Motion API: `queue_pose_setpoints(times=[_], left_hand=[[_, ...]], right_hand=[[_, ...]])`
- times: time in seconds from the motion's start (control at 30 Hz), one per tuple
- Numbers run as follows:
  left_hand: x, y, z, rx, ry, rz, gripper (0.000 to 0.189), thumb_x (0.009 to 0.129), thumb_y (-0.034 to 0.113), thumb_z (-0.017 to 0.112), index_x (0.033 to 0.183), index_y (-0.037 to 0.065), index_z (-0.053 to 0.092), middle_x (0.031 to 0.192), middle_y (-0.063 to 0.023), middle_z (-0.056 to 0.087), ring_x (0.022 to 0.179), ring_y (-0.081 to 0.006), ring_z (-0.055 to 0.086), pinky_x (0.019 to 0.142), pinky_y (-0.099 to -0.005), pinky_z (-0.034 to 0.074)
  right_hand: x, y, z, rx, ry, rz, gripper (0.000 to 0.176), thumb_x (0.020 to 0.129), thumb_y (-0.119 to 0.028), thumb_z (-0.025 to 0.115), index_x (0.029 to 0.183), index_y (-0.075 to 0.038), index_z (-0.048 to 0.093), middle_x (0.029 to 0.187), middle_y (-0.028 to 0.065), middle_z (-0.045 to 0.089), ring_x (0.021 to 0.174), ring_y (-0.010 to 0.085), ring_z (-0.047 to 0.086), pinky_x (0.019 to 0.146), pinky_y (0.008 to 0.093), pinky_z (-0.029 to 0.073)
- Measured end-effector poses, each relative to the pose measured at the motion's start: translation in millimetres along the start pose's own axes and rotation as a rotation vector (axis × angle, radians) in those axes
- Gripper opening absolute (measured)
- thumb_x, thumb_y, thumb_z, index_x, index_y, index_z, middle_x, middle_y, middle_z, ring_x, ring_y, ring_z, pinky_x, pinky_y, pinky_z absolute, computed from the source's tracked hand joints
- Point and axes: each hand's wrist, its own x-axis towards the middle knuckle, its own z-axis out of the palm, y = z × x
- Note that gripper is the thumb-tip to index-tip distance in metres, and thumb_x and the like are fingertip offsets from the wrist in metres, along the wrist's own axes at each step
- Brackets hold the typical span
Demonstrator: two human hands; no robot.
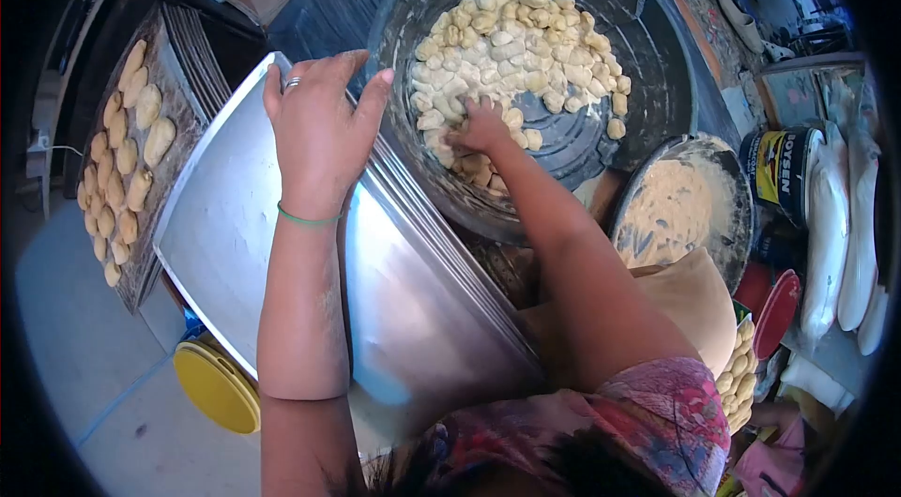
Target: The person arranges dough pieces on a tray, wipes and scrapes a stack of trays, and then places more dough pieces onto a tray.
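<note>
My left hand (324, 126), with a ring and a green wristband, is over the far end of a shiny metal tray (221, 206). Its fingers and thumb are spread, and it holds nothing that I can see. This tray tops a stack of metal trays. To the right, a big black round tub (657, 46) holds many floured dough pieces (507, 51). My right hand (481, 128) reaches down among them at the near left side of the heap. Its fingers are curled round a dough piece, mostly hidden beneath the hand.
Baked-looking rolls (127, 154) lie on a dark tray at the left. A black basin (737, 206) with flour stands right of the tub, near a paint bucket (784, 168). A yellow lid (216, 384) is below the metal trays. More rolls (739, 380) show at lower right, beside another person's pink clothing (774, 459).
</note>
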Motion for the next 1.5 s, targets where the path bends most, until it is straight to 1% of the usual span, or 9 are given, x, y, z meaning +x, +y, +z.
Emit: queue_pose_setpoints(times=[0.13, 0.33, 0.67, 0.8, 0.9, 1.0, 1.2, 1.37, 1.5], left_hand=[[0, 0, 0, -0.003, 0.016, 0.000, 0.037, 0.090, 0.038, 0.063, 0.107, 0.006, 0.071, 0.101, -0.0097, 0.071, 0.106, -0.0251, 0.060, 0.113, -0.0522, 0.020], [-3, 0, 1, 0.002, 0.017, 0.009, 0.037, 0.090, 0.038, 0.063, 0.107, 0.007, 0.071, 0.099, -0.0099, 0.071, 0.106, -0.0251, 0.060, 0.113, -0.0524, 0.020], [-3, -1, 1, -0.023, 0.033, 0.008, 0.036, 0.089, 0.037, 0.063, 0.106, 0.007, 0.071, 0.099, -0.0100, 0.071, 0.105, -0.0260, 0.061, 0.112, -0.0519, 0.020], [-4, -3, 2, -0.036, 0.057, 0.005, 0.035, 0.089, 0.036, 0.063, 0.106, 0.006, 0.071, 0.100, -0.0099, 0.071, 0.104, -0.0264, 0.061, 0.112, -0.0511, 0.020], [-3, -3, 2, -0.035, 0.054, -0.003, 0.036, 0.089, 0.037, 0.063, 0.106, 0.006, 0.071, 0.100, -0.0106, 0.071, 0.104, -0.0271, 0.060, 0.112, -0.0498, 0.020], [-3, -2, 1, -0.009, 0.047, -0.006, 0.037, 0.089, 0.038, 0.062, 0.106, 0.006, 0.071, 0.101, -0.0109, 0.071, 0.105, -0.0270, 0.060, 0.112, -0.0500, 0.020], [-3, -6, 5, -0.016, 0.065, -0.014, 0.038, 0.090, 0.039, 0.061, 0.108, 0.006, 0.070, 0.102, -0.0115, 0.070, 0.108, -0.0279, 0.060, 0.113, -0.0508, 0.020], [-4, -9, -10, -0.478, 0.191, -0.126, 0.039, 0.092, 0.039, 0.061, 0.108, 0.005, 0.070, 0.108, -0.0131, 0.069, 0.106, -0.0286, 0.059, 0.108, -0.0430, 0.031], [-8, -29, -16, -1.391, 0.144, -0.290, 0.042, 0.098, 0.040, 0.054, 0.110, 0.002, 0.067, 0.113, -0.0089, 0.067, 0.110, -0.0193, 0.057, 0.102, -0.0354, 0.039]], right_hand=[[-6, 26, 25, -0.192, 0.028, -0.077, 0.107, 0.062, -0.055, 0.083, 0.150, -0.033, 0.027, 0.155, 0.0135, 0.023, 0.141, 0.0499, 0.017, 0.106, 0.0627, 0.035], [-26, 1, 19, -0.223, 0.089, 0.077, 0.091, 0.066, -0.030, 0.084, 0.144, -0.033, 0.037, 0.146, 0.0086, 0.033, 0.137, 0.0460, 0.026, 0.098, 0.0485, 0.050], [-3, 38, 18, -0.078, 0.265, -0.063, 0.080, 0.058, -0.016, 0.084, 0.131, -0.024, 0.052, 0.135, 0.0136, 0.045, 0.124, 0.0452, 0.043, 0.096, 0.0491, 0.049], [19, 86, 26, 0.246, 0.580, -0.199, 0.075, 0.063, -0.008, 0.081, 0.131, -0.009, 0.051, 0.125, 0.0163, 0.055, 0.117, 0.0370, 0.055, 0.089, 0.0458, 0.052], [5, 96, -12, 1.220, 0.403, 0.082, 0.066, 0.067, 0.001, 0.077, 0.127, 0.000, 0.051, 0.119, 0.0169, 0.060, 0.107, 0.0326, 0.061, 0.086, 0.0413, 0.054], [-9, 108, -40, 1.592, 0.364, 0.084, 0.066, 0.070, 0.008, 0.071, 0.132, 0.001, 0.048, 0.118, 0.0155, 0.062, 0.101, 0.0297, 0.065, 0.083, 0.0388, 0.056], [-40, 64, -84, 1.478, 0.419, -0.083, 0.064, 0.072, 0.013, 0.062, 0.133, 0.001, 0.048, 0.117, 0.0159, 0.062, 0.101, 0.0302, 0.065, 0.083, 0.0390, 0.057], [-108, -39, -171, 1.488, 0.228, -0.363, 0.065, 0.069, 0.015, 0.059, 0.131, 0.001, 0.048, 0.118, 0.0145, 0.061, 0.101, 0.0298, 0.065, 0.084, 0.0406, 0.058], [-205, -125, -225, 1.439, 0.004, -0.735, 0.063, 0.070, 0.009, 0.067, 0.130, 0.002, 0.048, 0.117, 0.0149, 0.062, 0.103, 0.0275, 0.065, 0.084, 0.0392, 0.058]])
